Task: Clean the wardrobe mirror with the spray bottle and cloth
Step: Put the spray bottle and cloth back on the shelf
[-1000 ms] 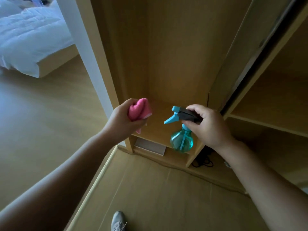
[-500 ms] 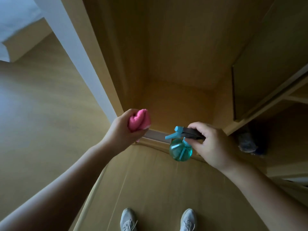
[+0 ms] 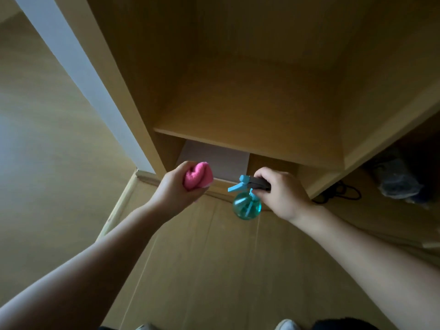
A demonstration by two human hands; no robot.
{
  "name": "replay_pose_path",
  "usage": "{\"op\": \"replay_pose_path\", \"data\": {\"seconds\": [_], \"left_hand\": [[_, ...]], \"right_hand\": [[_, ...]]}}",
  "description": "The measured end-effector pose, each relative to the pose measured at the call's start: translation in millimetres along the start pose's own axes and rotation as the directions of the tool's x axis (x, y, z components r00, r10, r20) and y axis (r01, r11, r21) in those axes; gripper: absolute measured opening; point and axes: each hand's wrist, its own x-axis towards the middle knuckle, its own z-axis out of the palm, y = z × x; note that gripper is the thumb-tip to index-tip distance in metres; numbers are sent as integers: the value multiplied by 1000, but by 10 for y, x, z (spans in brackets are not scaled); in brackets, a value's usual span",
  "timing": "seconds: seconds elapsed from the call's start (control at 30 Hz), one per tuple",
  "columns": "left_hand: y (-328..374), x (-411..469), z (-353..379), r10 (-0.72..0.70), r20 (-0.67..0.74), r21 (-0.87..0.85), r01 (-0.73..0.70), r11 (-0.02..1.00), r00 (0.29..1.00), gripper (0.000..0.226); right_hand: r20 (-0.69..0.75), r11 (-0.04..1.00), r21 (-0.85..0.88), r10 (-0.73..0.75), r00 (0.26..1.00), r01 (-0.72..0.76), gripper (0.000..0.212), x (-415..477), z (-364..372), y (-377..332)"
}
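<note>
left hand (image 3: 176, 189): curled tight round the pink cloth (image 3: 198, 177), which is balled up and bulges out past the thumb
right hand (image 3: 283, 194): wrapped over the dark head of the spray bottle (image 3: 246, 207); the teal bulb hangs below it, roughly upright
nozzle (image 3: 234, 186): points to the person's left, toward the cloth; the two are just apart and at about the same height
mirror: no glass can be made out for certain; the pale strip (image 3: 78, 75) up the left edge of the wardrobe (image 3: 147, 67) may be a door's edge, so the mirror probably lies left of both hands, nearer the cloth hand
coming move: likely a turn to the left to face the glass, with the bottle raised first
edges: the lip of the shelf (image 3: 238, 115) sits just beyond both hands, with a white box (image 3: 214, 160) under it; a black cable (image 3: 338, 194) lies to the right
open room: the floor (image 3: 202, 258) spreads below the arms and out to the left, where a swing looks freest
</note>
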Motion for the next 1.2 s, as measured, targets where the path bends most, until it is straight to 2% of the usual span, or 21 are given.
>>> {"op": "replay_pose_path", "data": {"seconds": [0.13, 0.27, 0.5, 0.57, 0.77, 0.83, 0.97, 1.03, 1.1, 1.13, 1.2], "left_hand": [[-794, 228, 528, -20, -19, -4, 19, 1000, 1000, 37], [-1226, 552, 905, 12, -23, 32, -11, 999, 1000, 38], [-1358, 771, 1349, 71, 9, 8, -71, 997, 997, 40], [-1372, 798, 1446, 85, 21, 1, -85, 996, 996, 40], [-1421, 898, 1517, 103, 35, 24, -104, 994, 994, 44], [-1433, 921, 1523, 112, 30, 24, -112, 993, 993, 45], [-1424, 943, 1501, 122, 23, 18, -122, 992, 992, 43], [-1423, 956, 1487, 120, 17, 12, -120, 993, 993, 42], [-1422, 965, 1493, 117, 11, 13, -118, 993, 993, 42], [-1419, 970, 1502, 115, 11, 9, -115, 993, 993, 42], [-1411, 981, 1526, 116, 18, 0, -116, 993, 993, 43]], "right_hand": [[15, 999, -46, 27, 1000, -27, 17, 141, 592, 616], [2, 991, -125, 44, 999, -43, 16, 302, 1016, 1145], [-116, 955, -188, 212, 970, -231, 16, 600, 1219, 1830], [-121, 950, -180, 236, 964, -255, 20, 693, 1227, 1949], [-114, 945, -151, 273, 955, -288, 12, 787, 1269, 2216], [-129, 947, -159, 259, 957, -278, 18, 816, 1275, 2245], [-169, 947, -187, 231, 958, -262, 48, 780, 1294, 2198], [-222, 911, -363, 123, 967, -199, 56, 644, 1322, 2161], [-248, 844, -529, -59, 967, -85, 53, 486, 1342, 2157], [-220, 828, -561, -129, 967, -17, 47, 422, 1357, 2169], [-24, 803, -585, -163, 986, 118, 39, 336, 1424, 2196]]}}
